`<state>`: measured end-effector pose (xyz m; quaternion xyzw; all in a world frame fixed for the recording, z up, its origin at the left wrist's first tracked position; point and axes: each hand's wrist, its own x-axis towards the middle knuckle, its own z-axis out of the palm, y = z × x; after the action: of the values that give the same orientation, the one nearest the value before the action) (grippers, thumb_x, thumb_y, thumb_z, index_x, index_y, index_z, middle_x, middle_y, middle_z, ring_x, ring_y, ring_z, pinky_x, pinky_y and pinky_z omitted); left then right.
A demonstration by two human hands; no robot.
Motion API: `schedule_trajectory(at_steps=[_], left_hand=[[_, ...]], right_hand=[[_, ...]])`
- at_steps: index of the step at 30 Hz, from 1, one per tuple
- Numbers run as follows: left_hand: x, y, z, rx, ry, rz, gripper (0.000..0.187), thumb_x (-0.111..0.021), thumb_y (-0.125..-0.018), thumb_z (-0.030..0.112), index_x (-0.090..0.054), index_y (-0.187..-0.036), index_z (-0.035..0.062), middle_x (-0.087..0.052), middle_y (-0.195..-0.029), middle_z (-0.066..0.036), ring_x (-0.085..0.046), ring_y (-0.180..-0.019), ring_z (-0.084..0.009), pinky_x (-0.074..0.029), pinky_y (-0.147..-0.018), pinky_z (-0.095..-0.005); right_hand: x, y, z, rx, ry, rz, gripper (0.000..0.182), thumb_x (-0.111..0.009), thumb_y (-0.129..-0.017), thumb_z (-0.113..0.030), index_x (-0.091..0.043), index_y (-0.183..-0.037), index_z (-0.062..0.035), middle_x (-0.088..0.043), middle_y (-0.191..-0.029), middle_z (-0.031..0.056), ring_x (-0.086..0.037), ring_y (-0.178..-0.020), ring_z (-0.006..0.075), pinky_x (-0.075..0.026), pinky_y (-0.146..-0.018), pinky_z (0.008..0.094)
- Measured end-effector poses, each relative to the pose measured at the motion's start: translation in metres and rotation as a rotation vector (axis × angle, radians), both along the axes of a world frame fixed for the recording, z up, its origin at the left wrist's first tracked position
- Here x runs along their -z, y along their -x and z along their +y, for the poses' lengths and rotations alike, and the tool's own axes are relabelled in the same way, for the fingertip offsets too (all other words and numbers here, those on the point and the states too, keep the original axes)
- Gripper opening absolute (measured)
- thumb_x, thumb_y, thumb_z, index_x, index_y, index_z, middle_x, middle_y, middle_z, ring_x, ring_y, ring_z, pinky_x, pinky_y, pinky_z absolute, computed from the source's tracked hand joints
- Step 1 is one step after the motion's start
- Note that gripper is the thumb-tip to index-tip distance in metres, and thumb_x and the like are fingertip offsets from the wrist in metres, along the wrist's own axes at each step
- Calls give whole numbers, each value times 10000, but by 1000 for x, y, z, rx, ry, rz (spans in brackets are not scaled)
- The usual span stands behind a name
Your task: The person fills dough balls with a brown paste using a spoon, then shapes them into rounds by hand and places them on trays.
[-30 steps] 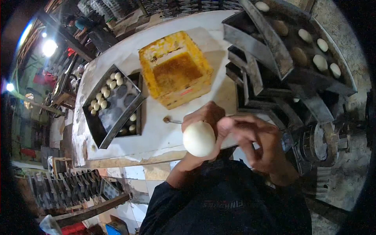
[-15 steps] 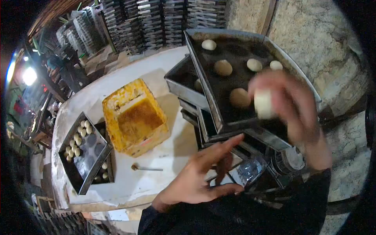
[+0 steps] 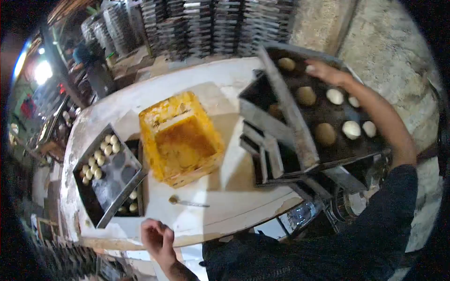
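My right hand reaches over the far end of the top metal tray. At its fingertips is a small pale spot, apparently a dough ball, mostly hidden by the fingers. Round pale dough balls and browner round pieces lie spaced out on the tray's dark bottom. My left hand hovers by the table's front edge, fingers curled in and nothing visible in them. A spoon-like tool rests on the table above and to the right of that hand.
A yellow-smeared tub stands mid-table. To its left, a tilted tray with many small dough balls overlaps another tray. More trays are stacked under the top one. A rough wall borders the right; a person is in the background.
My left hand has moved left, away from the tray stack. My right hand has gone to the tray's far end; pale dough balls now show at the near right. The view has shifted.
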<state>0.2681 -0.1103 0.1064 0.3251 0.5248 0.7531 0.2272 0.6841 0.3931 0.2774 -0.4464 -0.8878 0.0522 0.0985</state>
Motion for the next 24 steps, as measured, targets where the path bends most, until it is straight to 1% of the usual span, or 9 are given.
schedule_trajectory(at_steps=[2, 4, 8, 10, 11, 14, 18, 22, 24], left_hand=[[54, 38, -8, -131, 240, 79, 269, -710, -789, 39, -557, -1011, 41, -454, -790, 5, -383, -617, -83, -338, -565, -199], [107, 68, -26, -94, 496, 34, 261, -694, -801, 27, -588, -1039, 47, -495, -823, -12, -420, -668, -84, -357, -579, -209], [90, 147, -20, -269, 408, 868, 266, -708, -790, 49, -619, -1041, 46, -597, -858, -101, -514, -681, -189, -429, -629, -277], [95, 255, -3, -538, 318, 1171, 105, -705, -821, 100, -666, -884, 26, -656, -845, -138, -584, -760, -211, -468, -676, -314], [97, 305, 12, -479, 418, 694, 140, -697, -833, 161, -688, -879, 29, -665, -856, -157, -619, -783, -274, -484, -747, -362], [106, 451, 54, -358, 1056, 594, 505, -567, -855, 471, -687, -980, -2, -670, -962, -227, -641, -902, -394, -484, -792, -440], [161, 510, 99, -482, 1311, 587, 643, -571, -829, 525, -628, -1105, -53, -633, -1055, -284, -593, -1041, -415, -462, -877, -456], [149, 489, 113, -276, 1044, 804, 513, -572, -876, 452, -581, -1039, -35, -631, -953, -257, -599, -917, -433, -457, -817, -497], [101, 417, 97, -415, 563, 831, 311, -611, -892, 244, -512, -1020, -22, -600, -861, -223, -584, -800, -438, -460, -714, -473]], right_hand=[[-26, 7, -3, -164, -71, 257, 349, -456, -973, -301, -621, -1053, -5, -624, -1019, 108, -554, -948, 196, -429, -912, 337], [-54, 16, -48, -118, -278, 308, 356, -470, -971, -309, -600, -1088, 1, -623, -1023, 127, -559, -963, 222, -426, -936, 355], [-93, 33, -212, -8, -836, 514, 394, -499, -967, -325, -558, -1158, 14, -621, -1032, 164, -570, -994, 272, -420, -985, 391], [-76, 49, -284, 4, -937, 649, 422, -514, -964, -333, -537, -1194, 21, -620, -1036, 182, -575, -1009, 297, -417, -1010, 408], [-59, 71, -309, -72, -912, 663, 438, -521, -963, -337, -527, -1211, 24, -619, -1038, 192, -578, -1017, 309, -416, -1022, 417], [-28, 171, -372, -613, -751, 247, 312, -504, -928, -232, -587, -1084, 25, -592, -1048, 188, -571, -961, 340, -451, -932, 487], [35, 276, -405, -412, -592, 67, 183, -585, -791, -3, -599, -967, 45, -572, -950, 199, -596, -877, 396, -524, -744, 500], [99, 279, -423, -140, -264, 413, 93, -607, -768, 3, -602, -848, 51, -594, -876, 176, -595, -786, 346, -503, -669, 388], [127, 281, -425, -89, -240, 482, 126, -614, -781, -58, -610, -847, 50, -604, -858, 163, -597, -781, 297, -490, -700, 352]])
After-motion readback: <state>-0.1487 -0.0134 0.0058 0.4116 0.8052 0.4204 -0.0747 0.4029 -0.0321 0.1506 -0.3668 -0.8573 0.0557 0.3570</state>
